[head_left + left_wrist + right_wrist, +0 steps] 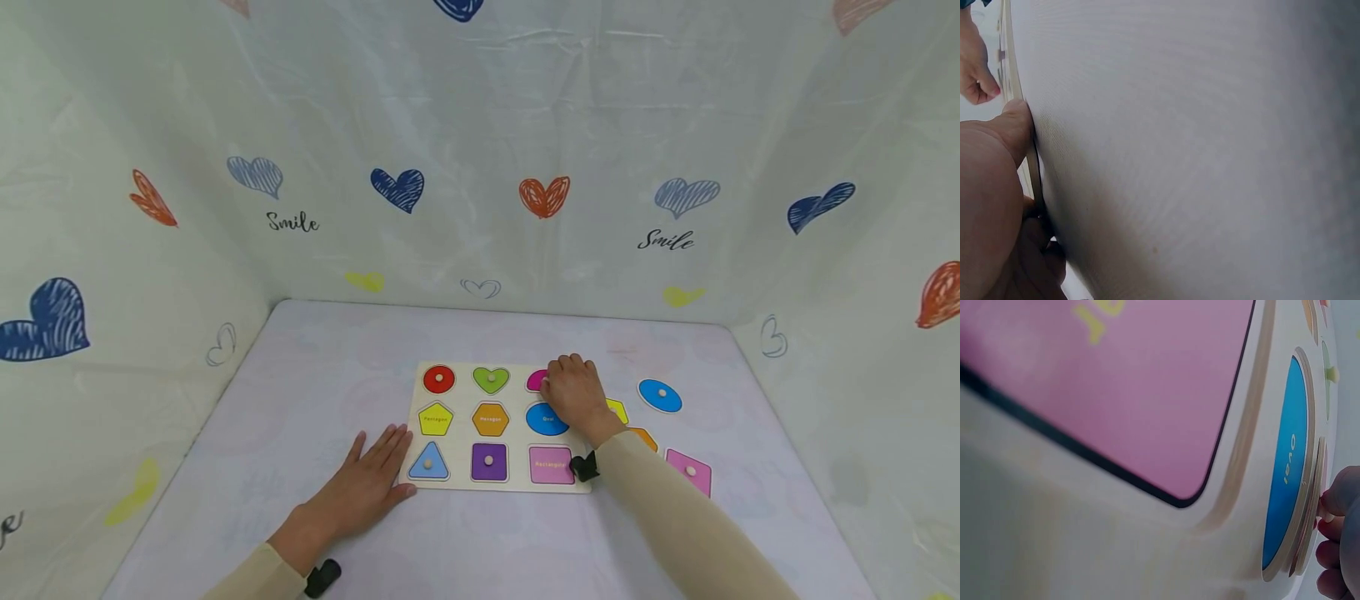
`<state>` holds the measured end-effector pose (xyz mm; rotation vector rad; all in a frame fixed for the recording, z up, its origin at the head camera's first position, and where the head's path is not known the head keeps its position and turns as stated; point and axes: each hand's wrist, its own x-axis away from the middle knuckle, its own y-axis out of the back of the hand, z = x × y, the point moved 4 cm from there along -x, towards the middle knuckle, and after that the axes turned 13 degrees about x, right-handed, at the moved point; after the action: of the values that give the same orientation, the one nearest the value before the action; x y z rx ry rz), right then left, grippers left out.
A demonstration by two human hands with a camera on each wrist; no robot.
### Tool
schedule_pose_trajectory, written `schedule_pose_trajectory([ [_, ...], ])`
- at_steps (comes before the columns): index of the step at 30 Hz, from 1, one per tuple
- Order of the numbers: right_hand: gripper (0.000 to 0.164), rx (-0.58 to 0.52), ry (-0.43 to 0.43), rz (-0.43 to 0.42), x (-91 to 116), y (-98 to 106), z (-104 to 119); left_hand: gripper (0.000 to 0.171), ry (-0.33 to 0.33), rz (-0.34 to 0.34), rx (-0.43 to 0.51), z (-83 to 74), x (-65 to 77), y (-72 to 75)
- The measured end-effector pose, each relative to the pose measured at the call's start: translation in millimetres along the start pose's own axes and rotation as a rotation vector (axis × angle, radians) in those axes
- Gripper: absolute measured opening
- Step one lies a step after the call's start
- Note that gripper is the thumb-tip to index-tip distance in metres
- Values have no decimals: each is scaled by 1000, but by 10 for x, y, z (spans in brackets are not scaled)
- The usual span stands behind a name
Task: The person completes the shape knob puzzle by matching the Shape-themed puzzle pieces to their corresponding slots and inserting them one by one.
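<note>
A pale wooden shape-puzzle board (pixel 462 435) lies on the table. My left hand (pixel 363 483) rests with straight fingers against its left edge, thumb at the near corner. Over the board's far right corner, my right hand (pixel 577 392) pinches the small knob of a magenta puzzle piece (pixel 536 381), partly hidden by the fingers. In the right wrist view this piece (pixel 1313 519) sits at its place beyond the oval recess (pixel 1288 469); whether it is fully seated I cannot tell. The red circle (pixel 438 379), green heart (pixel 491 380), blue triangle (pixel 428 462) and purple square (pixel 489 462) sit in the board.
Right of the board lie a blue oval piece (pixel 660 396), a pink rectangle piece (pixel 690 472), and yellow (pixel 618 409) and orange (pixel 644 437) pieces partly behind the right arm. Labelled recesses show for pentagon (pixel 436 419), hexagon (pixel 491 419) and rectangle (pixel 551 465). A heart-printed curtain surrounds the table.
</note>
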<state>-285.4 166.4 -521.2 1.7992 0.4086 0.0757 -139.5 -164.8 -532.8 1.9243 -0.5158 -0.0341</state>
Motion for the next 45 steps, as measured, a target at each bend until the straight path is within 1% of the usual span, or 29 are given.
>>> schedule_pose_trajectory([
  [11,31,-14,-10,7,6,2,12,85,-10,-11,4,0,16,1],
  [18,31,-7,-10,-4,-2,-17,10,86,4,-5,-2,20,-3,-18],
  [25,32,-17,-7,19,2,-15,8,86,15,4,10,20,3,-11],
  [33,31,-26,-8,7,4,-16,9,85,-6,-5,15,6,9,4],
  [45,32,-26,-10,9,0,-51,9,84,-14,-11,-1,14,9,-4],
])
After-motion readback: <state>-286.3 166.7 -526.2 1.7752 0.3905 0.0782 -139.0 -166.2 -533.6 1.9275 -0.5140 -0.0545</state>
